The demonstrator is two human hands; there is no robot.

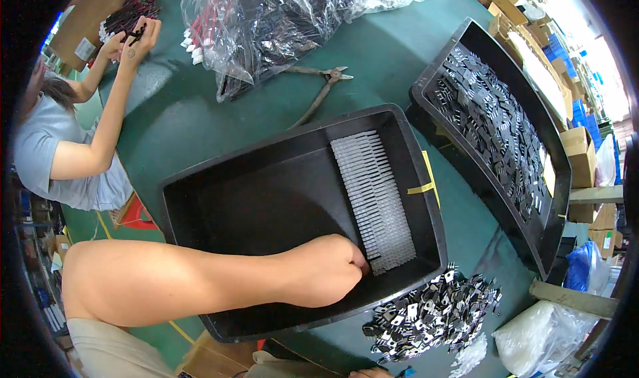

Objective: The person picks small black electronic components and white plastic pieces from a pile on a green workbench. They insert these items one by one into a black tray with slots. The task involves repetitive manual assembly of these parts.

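Note:
My left hand [326, 270] reaches into a black plastic tray [253, 211]. Its fingers are curled closed beside the lower end of a packed row of small white plastic pieces [374, 201]. Whatever the fingertips hold, if anything, is hidden. Only a sliver of my right hand [371, 373] shows at the bottom edge, its fingers mostly out of view. A loose pile of small black-and-silver three-legged components [432, 315] lies just beyond it, with a small heap of white pieces [471, 356] alongside.
A second black tray [556, 198], filled with small black parts [492, 118], stands at the right. Pliers [329, 78] lie behind the near tray, by a clear bag of dark cables [273, 32]. At the far left a co-worker's hands [136, 42] handle dark wires.

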